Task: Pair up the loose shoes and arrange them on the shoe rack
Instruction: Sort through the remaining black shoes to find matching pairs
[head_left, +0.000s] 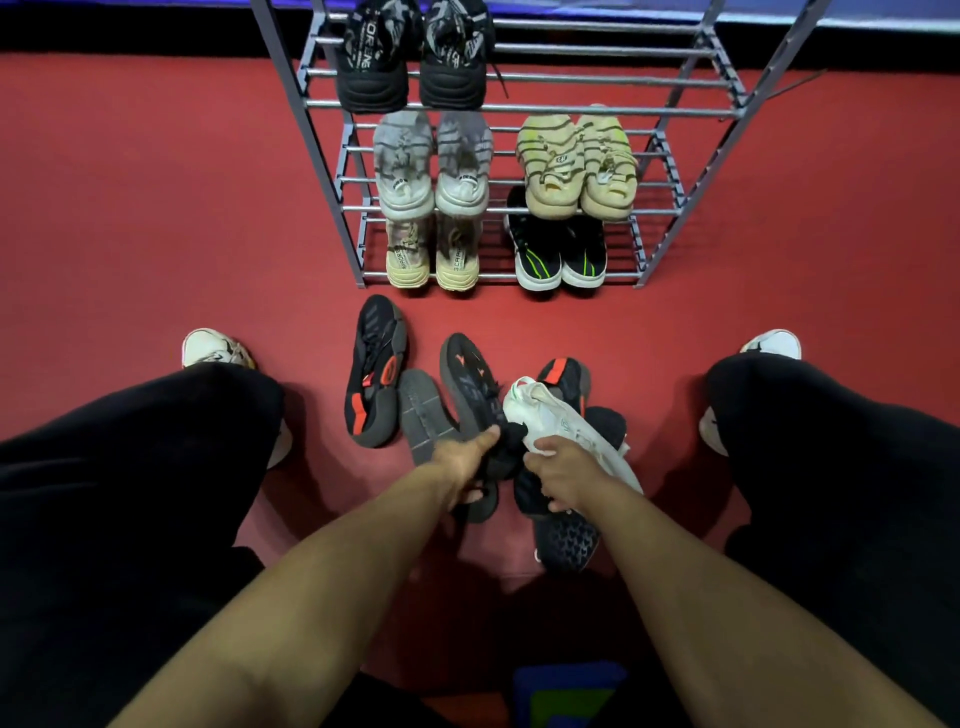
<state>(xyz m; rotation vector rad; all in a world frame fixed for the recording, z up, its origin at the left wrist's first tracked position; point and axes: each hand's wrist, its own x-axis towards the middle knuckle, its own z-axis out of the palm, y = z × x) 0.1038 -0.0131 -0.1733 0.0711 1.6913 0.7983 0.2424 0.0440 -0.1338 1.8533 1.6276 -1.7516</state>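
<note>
Five pairs of shoes already sit on the grey metal shoe rack (332, 171): a black pair (413, 57) on the upper shelf, a grey pair (431, 166) and a yellow striped pair (576, 166) on the middle shelf, and a beige pair (431, 254) and a black-and-green pair (561, 254) at the bottom. On the red floor (156, 208) before the rack lies a heap of loose dark shoes, one black-and-orange shoe (374, 369) sole-up at its left. The left hand (462, 467) has its grip closed on a dark shoe (470, 389), while the right hand (561, 478) has its grip closed on a white shoe (561, 421), both just above the heap.
</note>
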